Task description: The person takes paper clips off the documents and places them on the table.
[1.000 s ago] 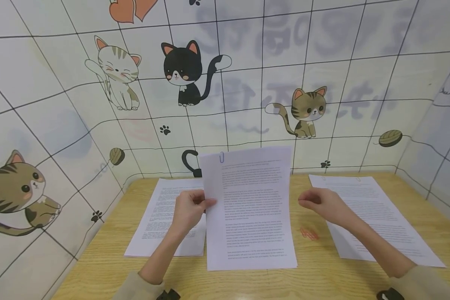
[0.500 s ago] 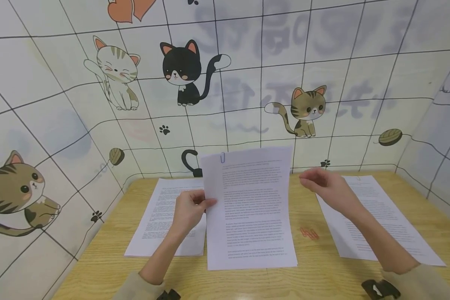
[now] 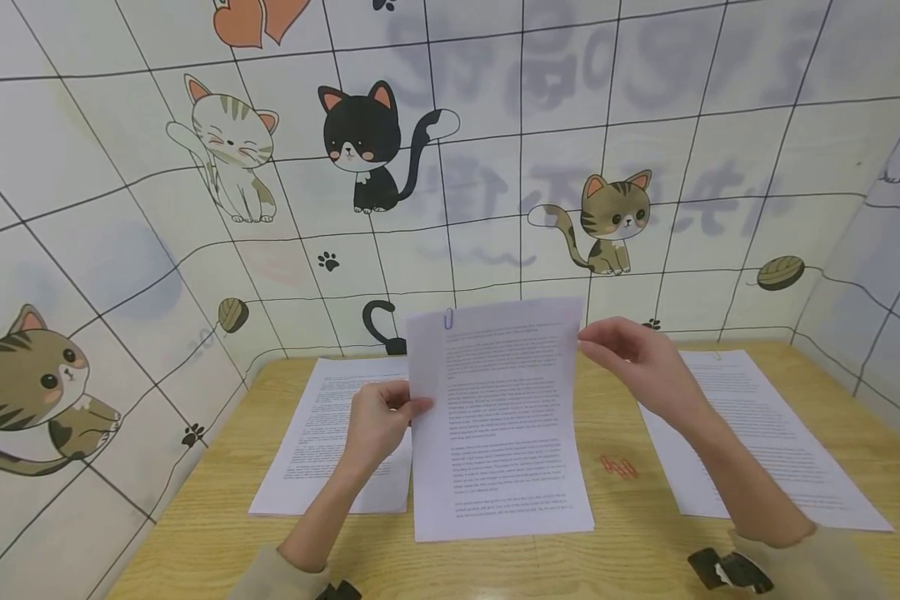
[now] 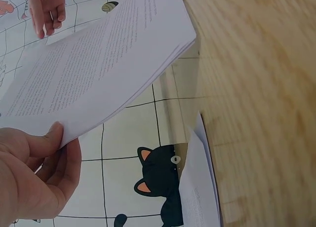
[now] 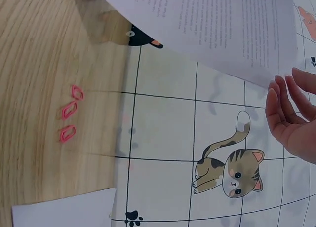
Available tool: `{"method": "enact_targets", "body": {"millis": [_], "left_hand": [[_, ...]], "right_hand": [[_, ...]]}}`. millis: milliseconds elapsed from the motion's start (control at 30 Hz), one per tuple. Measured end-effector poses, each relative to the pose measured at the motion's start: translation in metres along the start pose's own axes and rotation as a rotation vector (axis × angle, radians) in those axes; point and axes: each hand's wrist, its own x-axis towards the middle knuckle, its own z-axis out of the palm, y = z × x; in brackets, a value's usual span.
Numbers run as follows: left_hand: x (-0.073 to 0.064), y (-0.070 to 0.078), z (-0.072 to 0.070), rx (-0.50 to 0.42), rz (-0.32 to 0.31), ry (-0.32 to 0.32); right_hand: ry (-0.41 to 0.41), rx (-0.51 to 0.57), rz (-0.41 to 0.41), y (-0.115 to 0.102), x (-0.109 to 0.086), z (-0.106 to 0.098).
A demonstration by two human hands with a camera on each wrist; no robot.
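A thin stack of printed sheets (image 3: pixel 506 417) stands upright over the middle of the table, with a blue paper clip (image 3: pixel 448 318) on its top edge near the left corner. At its left side my left hand (image 3: pixel 381 421) pinches the sheets between thumb and fingers; the left wrist view shows the thumb (image 4: pixel 53 135) lying on the front page. My right hand (image 3: pixel 648 371) is at the upper right edge, fingertips close to the paper. In the right wrist view the right hand (image 5: pixel 294 116) has its thumb and loosely bent fingers apart, near the sheet's corner; contact is unclear.
Three red paper clips (image 5: pixel 69 110) lie on the wooden table (image 3: pixel 480 571), right of the held sheets. Another printed stack (image 3: pixel 330 433) lies at the left. A third stack (image 3: pixel 765 442) lies at the right, a yellowish clip (image 3: pixel 717 356) at its top. A cat-patterned wall covering (image 3: pixel 487 242) closes the back.
My right hand has risen and moved left to the upper right edge of the held sheets. The left hand keeps its pinch, and the sheets' top has tilted slightly.
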Motion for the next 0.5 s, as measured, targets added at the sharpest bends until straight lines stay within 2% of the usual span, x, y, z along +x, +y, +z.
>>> {"method": "enact_targets", "body": {"millis": [267,500], "left_hand": [[0.0,0.002,0.0,0.021,0.002,0.011],[-0.001,0.003,0.001,0.056,0.033,0.017]], "right_hand": [[0.041,0.029,-0.068,-0.018,0.006,0.01],[0.056,0.093,-0.113,-0.029,0.012,0.019]]}}
